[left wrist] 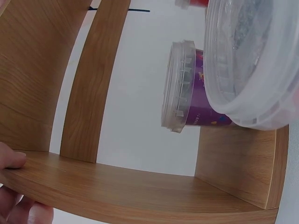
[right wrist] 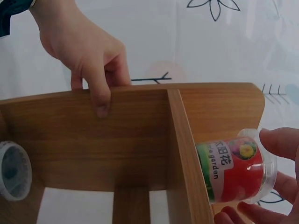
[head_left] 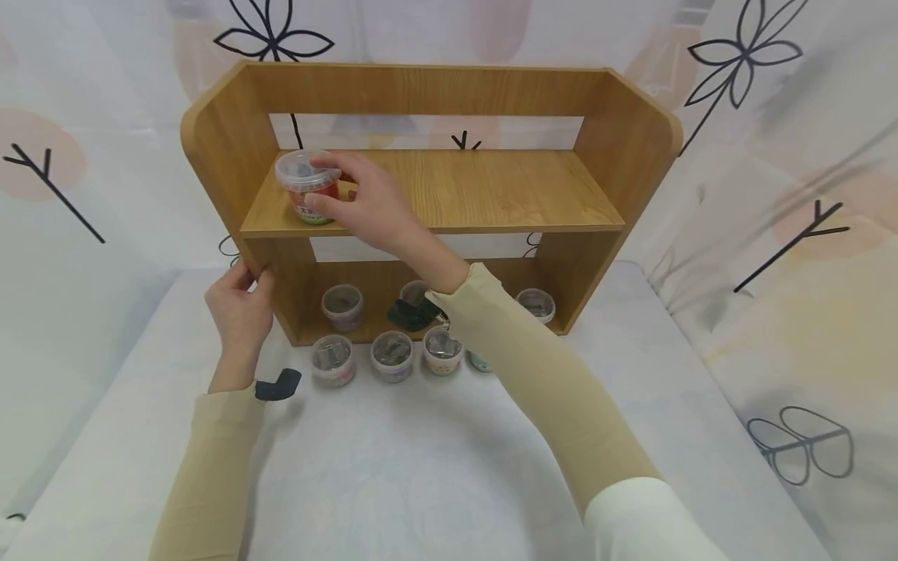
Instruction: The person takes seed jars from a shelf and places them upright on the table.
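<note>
A two-level wooden shelf [head_left: 491,187] stands on a white-covered table [head_left: 435,452]. My right hand [head_left: 319,183] grips a small clear tub with a red label [head_left: 307,195] at the left end of the upper board. In the right wrist view the red tub [right wrist: 233,170] lies between my fingers [right wrist: 280,142]. My left hand [head_left: 252,274] pinches the shelf's left side panel [head_left: 217,156]; its fingers [right wrist: 100,100] curl over the panel's edge. The left wrist view shows fingers [left wrist: 11,160] on the wood and a purple-labelled tub [left wrist: 187,86] close by.
Three similar tubs [head_left: 391,356] stand in a row on the table before the shelf. More tubs [head_left: 342,305] sit on the lower level, one at the right end [head_left: 536,304]. Patterned white curtains [head_left: 772,195] surround the table.
</note>
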Action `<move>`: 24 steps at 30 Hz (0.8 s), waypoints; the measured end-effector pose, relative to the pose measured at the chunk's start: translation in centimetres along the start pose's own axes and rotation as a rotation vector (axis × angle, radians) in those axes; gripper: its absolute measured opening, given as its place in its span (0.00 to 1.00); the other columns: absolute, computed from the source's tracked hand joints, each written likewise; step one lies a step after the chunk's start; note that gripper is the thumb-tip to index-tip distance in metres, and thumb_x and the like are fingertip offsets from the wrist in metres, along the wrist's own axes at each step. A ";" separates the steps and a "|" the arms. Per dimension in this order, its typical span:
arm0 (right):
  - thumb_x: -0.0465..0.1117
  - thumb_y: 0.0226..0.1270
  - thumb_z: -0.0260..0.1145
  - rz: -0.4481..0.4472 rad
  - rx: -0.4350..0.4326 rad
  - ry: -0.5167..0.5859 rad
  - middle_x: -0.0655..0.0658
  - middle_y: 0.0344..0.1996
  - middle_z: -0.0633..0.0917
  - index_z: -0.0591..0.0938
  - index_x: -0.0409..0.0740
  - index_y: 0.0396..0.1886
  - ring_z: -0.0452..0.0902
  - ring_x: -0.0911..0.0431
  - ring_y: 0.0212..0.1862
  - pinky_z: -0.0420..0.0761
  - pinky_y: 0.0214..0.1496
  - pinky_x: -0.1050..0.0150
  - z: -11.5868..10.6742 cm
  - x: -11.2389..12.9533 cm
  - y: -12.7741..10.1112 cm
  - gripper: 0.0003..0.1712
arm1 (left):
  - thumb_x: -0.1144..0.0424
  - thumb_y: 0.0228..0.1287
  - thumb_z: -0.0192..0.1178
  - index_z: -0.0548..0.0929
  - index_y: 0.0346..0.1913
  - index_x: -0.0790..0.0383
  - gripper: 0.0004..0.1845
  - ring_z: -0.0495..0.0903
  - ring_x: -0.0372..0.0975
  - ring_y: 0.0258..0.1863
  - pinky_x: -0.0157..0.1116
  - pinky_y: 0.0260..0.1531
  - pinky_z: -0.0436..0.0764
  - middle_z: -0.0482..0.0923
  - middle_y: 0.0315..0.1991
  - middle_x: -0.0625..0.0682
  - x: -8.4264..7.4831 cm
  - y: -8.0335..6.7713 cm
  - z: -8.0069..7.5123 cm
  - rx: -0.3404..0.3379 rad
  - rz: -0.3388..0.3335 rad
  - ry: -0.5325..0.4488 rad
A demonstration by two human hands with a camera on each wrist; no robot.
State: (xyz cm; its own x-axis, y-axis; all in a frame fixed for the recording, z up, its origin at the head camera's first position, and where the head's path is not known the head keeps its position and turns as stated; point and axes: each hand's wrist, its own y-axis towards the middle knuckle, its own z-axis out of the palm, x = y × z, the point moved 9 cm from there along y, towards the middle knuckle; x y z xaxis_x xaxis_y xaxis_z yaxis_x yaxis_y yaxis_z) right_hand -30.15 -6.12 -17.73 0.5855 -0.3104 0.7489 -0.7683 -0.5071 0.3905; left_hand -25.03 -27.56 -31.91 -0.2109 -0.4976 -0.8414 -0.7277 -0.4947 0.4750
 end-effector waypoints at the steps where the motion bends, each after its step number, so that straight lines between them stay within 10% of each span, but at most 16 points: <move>1: 0.46 0.67 0.69 -0.002 -0.009 0.006 0.50 0.65 0.74 0.76 0.47 0.66 0.69 0.61 0.63 0.73 0.62 0.72 0.0 0.0 0.0 0.29 | 0.55 0.69 0.61 0.86 0.56 0.58 0.17 0.81 0.41 0.57 0.41 0.56 0.79 0.84 0.54 0.52 0.0 0.0 0.0 0.000 0.001 -0.001; 24: 0.42 0.63 0.73 -0.025 -0.160 0.178 0.49 0.57 0.80 0.82 0.44 0.57 0.78 0.58 0.56 0.82 0.49 0.70 -1.2 -0.5 -1.1 0.23 | 0.54 0.71 0.58 0.86 0.57 0.55 0.17 0.81 0.41 0.57 0.40 0.58 0.78 0.84 0.55 0.50 -0.2 -0.1 0.0 0.003 0.010 0.030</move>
State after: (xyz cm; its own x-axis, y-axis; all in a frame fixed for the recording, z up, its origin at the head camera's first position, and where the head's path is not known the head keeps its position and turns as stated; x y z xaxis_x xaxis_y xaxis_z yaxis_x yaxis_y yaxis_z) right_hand -29.89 -4.48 -17.90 0.5607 -0.1461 0.8150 -0.7939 -0.3746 0.4790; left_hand -24.95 -27.43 -31.83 -0.1986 -0.5237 -0.8284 -0.7275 -0.4876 0.4826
